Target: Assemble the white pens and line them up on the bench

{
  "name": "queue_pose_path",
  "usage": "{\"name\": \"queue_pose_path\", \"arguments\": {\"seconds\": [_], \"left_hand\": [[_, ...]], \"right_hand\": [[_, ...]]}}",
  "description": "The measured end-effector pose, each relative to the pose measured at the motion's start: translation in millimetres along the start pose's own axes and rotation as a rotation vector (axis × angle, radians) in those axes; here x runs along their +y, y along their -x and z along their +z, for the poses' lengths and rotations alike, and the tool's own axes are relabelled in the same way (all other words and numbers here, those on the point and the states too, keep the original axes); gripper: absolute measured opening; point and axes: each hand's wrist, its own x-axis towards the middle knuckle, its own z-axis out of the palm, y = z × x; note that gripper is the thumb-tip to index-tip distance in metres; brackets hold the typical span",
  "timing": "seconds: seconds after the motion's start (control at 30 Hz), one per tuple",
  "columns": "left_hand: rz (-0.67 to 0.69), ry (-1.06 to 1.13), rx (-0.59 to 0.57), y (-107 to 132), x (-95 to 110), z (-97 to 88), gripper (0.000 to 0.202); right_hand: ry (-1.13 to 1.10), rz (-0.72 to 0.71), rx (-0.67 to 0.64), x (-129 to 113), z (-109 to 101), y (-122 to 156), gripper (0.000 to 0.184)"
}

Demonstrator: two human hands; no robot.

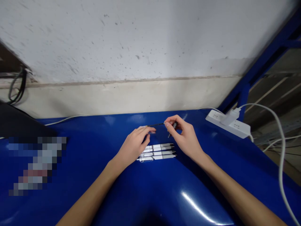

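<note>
Over a glossy blue table [164, 194], my left hand [135, 145] is closed on a clear pen barrel [150, 132]. A thin dark refill [155, 125] sticks out of the barrel toward my right hand [184, 136], whose thumb and forefinger pinch the refill's tip. A small dark pen part [173, 127] is tucked in the right hand's other fingers. Three white pens [157, 152] lie side by side on the table just below both hands, tips pointing right.
A white power strip [229, 124] with a plugged-in adapter and white cables [281, 150] sits at the table's right rear. A blurred patch [35, 164] lies on the left. A pale wall [141, 56] stands behind, a blue frame [261, 62] at right.
</note>
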Motion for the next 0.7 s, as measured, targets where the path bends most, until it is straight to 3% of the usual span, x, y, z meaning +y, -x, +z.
{"name": "queue_pose_path", "arguments": {"seconds": [0.43,0.7], "left_hand": [[0.006,-0.02,-0.035,1.2,-2.4,2.5,0.03],[-0.118,0.304,0.021,-3.6,3.7,-3.5,0.027]], "right_hand": [[0.064,0.001,0.017,-1.3,-1.3,0.4,0.027],[0.053,0.023,0.083,-1.3,-3.5,-0.4,0.038]]}}
